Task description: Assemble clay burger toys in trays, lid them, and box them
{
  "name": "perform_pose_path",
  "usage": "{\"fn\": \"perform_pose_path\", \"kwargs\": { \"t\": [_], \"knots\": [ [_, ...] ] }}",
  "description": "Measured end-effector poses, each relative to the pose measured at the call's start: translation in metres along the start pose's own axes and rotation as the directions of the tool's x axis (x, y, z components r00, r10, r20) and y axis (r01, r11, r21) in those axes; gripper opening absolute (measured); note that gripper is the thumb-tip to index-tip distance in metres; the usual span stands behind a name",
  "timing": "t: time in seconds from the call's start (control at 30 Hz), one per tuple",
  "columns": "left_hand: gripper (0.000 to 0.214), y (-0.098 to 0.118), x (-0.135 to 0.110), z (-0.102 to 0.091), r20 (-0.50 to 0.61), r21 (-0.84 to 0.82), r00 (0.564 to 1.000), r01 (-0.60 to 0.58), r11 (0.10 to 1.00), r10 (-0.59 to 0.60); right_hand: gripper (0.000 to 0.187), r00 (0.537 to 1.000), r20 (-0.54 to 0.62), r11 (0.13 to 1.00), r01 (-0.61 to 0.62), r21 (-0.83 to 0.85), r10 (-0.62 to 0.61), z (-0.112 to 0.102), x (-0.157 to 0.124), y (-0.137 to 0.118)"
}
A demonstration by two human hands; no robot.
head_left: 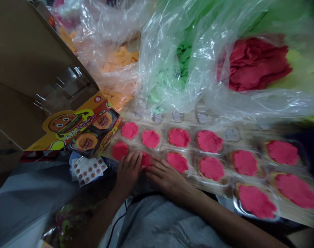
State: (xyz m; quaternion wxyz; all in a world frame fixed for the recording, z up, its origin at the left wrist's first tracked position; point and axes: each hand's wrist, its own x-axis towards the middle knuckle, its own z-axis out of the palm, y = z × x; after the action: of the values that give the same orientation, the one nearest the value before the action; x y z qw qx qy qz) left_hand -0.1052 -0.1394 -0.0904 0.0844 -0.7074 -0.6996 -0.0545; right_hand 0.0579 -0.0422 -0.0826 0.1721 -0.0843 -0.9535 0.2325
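Note:
My left hand (pixel 129 166) and my right hand (pixel 162 173) are at the near edge of the table, on either side of a clear plastic container with a pink-red flower-shaped piece (pixel 145 159) in it. Fingers of both hands are curled about its sides, and they hide most of the container. To the left of my left hand is a darker red piece (pixel 120 150). Just right of my right hand sits another container with a pink flower-shaped piece (pixel 177 162). Motion blur softens the fingertips.
Rows of similar filled containers (pixel 210 168) run rightward on the wooden table. Behind them lie clear plastic bags holding orange, green (pixel 184 65) and red pieces (pixel 260 63). At left stand an open burger-printed display box (pixel 76 127) and burger sticker sheets (pixel 91 170).

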Motion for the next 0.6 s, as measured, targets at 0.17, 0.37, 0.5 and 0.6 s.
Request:
{"fn": "perform_pose_path", "kwargs": {
  "t": [0.17,0.37,0.5,0.6],
  "knots": [
    [0.045,0.000,-0.013,0.001,-0.096,-0.019,0.995,0.006,1.000,-0.008,0.036,0.996,-0.080,0.993,-0.048,-0.104,0.040,0.013,0.007,0.007],
    [0.054,-0.001,-0.019,-0.003,0.098,0.005,0.994,-0.048,0.999,0.048,0.042,0.996,-0.066,0.973,-0.067,-0.222,0.054,0.017,0.009,0.005],
    [0.051,-0.006,-0.012,-0.007,0.081,-0.031,0.993,-0.078,0.996,0.080,0.029,0.998,-0.068,0.981,-0.008,-0.193,-0.005,0.010,-0.003,0.005],
    [0.046,-0.006,-0.018,-0.009,-0.008,-0.061,0.997,-0.073,0.995,0.073,0.024,0.998,-0.048,0.991,0.028,-0.130,-0.034,0.006,-0.010,0.005]
  ]
}}
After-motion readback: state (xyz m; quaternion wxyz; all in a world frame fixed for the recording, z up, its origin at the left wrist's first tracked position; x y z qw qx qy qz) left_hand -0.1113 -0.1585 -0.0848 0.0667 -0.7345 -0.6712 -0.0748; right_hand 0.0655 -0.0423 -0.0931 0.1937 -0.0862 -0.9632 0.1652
